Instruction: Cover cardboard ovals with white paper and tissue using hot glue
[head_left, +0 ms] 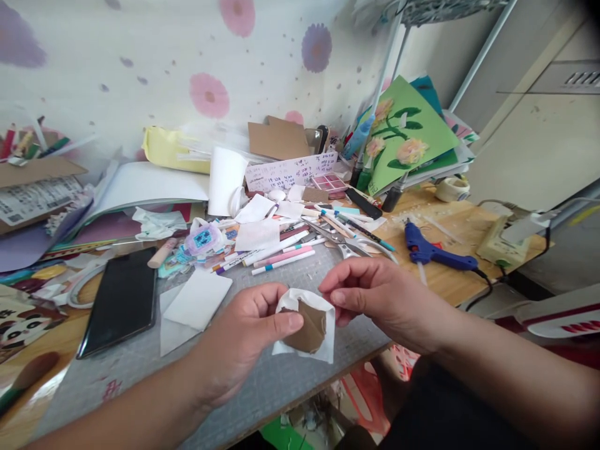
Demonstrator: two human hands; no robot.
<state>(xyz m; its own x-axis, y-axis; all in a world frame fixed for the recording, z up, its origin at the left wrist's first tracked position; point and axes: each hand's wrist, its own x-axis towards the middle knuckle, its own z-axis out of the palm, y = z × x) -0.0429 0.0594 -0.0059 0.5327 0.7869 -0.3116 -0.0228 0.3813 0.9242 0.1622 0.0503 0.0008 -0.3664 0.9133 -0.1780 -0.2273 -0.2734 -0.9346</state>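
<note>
Cardboard piece (312, 331): small, brown, edges uneven; lies on a sheet of white paper (320, 301) that shows as a border around it. Both are in the left hand, above the near edge of the bench (445, 284).
Left hand (255, 328): grip pinches cardboard and paper together, thumb flat on the brown face, fingers bent behind. Thumb presses from above presumably so the two layers do not slip.
Right hand (375, 294): thumb and fingers curled in close at the paper's right edge. Cannot tell whether they pinch the paper or only rest beside it. The placing seems to suit handling that edge while the left hand steadies the rest.
Paper border: curls up at the top, flatter along the bottom; it reaches past the cardboard, leaving some margin to take hold of.
Cutting mat (225, 375): grey, beneath the hands; probably there to protect the wood.
Scissors (347, 244): among the pens (284, 259), handles toward the near side, apparently handy for reaching.
Glue gun (440, 253): on its side on bare wood, beyond the right hand, cord trailing right; likely set apart from the loose paper.
Phone (122, 300): flat at left, just beside folded paper (199, 300).
</note>
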